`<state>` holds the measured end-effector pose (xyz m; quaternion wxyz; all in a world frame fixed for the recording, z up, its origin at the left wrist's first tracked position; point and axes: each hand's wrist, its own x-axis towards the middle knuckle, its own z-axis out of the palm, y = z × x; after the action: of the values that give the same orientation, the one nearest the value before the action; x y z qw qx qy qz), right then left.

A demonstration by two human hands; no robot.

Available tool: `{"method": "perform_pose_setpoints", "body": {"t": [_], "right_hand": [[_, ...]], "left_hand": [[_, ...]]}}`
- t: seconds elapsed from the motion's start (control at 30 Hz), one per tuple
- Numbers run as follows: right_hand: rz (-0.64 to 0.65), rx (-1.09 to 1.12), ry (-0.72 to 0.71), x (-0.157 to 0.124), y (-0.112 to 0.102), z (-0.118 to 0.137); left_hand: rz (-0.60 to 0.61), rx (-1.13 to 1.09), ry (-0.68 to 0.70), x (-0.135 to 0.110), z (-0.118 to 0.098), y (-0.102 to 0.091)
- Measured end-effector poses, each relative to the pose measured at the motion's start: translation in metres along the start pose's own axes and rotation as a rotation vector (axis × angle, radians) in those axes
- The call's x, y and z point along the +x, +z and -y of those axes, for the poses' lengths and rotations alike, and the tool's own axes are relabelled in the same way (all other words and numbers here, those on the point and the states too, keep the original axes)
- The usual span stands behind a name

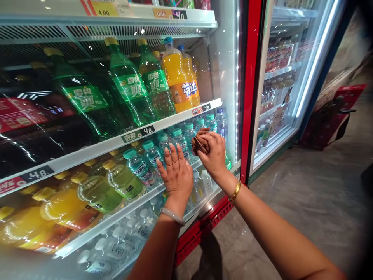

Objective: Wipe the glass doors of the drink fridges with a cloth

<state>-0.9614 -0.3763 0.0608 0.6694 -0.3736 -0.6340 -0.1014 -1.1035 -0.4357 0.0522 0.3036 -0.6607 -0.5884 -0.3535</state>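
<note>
My left hand [175, 173] lies flat with fingers stretched out against the teal-capped bottles [140, 165] on the middle shelf of an open drinks fridge. My right hand [211, 149] is closed round a crumpled brown cloth [199, 143], held at the bottles near the shelf's right end. A pale bangle sits on my left wrist and a gold one on my right.
Green soda bottles [131, 87] and orange soda bottles [177, 76] stand on the shelf above. Yellow-capped drinks [96, 190] fill the left of the middle shelf; water bottles [128, 237] lie below. A second glass-door fridge [279, 81] and red basket [335, 112] are to the right.
</note>
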Motion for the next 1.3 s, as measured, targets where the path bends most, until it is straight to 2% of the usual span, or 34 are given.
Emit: {"method": "perform_pose_setpoints", "body": {"t": [0.07,0.17,0.37,0.43,0.6,0.73,0.83,0.97,1.07,1.2,1.3], "right_hand": [[0.037,0.015,-0.034,0.004,0.004,0.011],[0.118,0.042,-0.090,-0.010,0.004,0.017],[0.067,-0.015,0.001,-0.050,-0.005,0.006],[0.076,-0.010,-0.025,-0.047,-0.003,0.009],[0.074,0.002,-0.067,-0.016,0.004,0.005],[-0.016,-0.026,0.001,-0.023,0.000,-0.006],[0.004,-0.027,-0.024,-0.034,0.000,0.000],[0.046,-0.010,-0.088,-0.016,0.004,0.005],[0.021,-0.010,-0.069,-0.005,0.003,0.000],[0.001,-0.023,-0.045,-0.027,0.002,0.003],[0.041,-0.013,-0.095,-0.036,0.005,0.011]], "left_hand": [[0.000,-0.007,-0.004,0.000,0.001,0.001],[0.010,0.001,0.004,-0.001,0.002,0.003],[-0.001,-0.008,0.000,-0.001,0.001,0.002],[0.009,-0.026,-0.011,-0.001,0.000,0.002],[0.020,-0.054,-0.028,-0.001,0.001,0.002],[0.002,-0.058,-0.027,-0.001,0.000,0.004],[-0.003,-0.060,-0.025,-0.002,0.001,0.006],[-0.004,-0.074,-0.021,-0.002,0.001,0.008],[-0.002,-0.065,-0.030,-0.001,0.000,0.008],[-0.009,-0.075,-0.042,-0.001,0.001,0.010],[-0.009,-0.094,-0.038,-0.002,0.003,0.012]]}}
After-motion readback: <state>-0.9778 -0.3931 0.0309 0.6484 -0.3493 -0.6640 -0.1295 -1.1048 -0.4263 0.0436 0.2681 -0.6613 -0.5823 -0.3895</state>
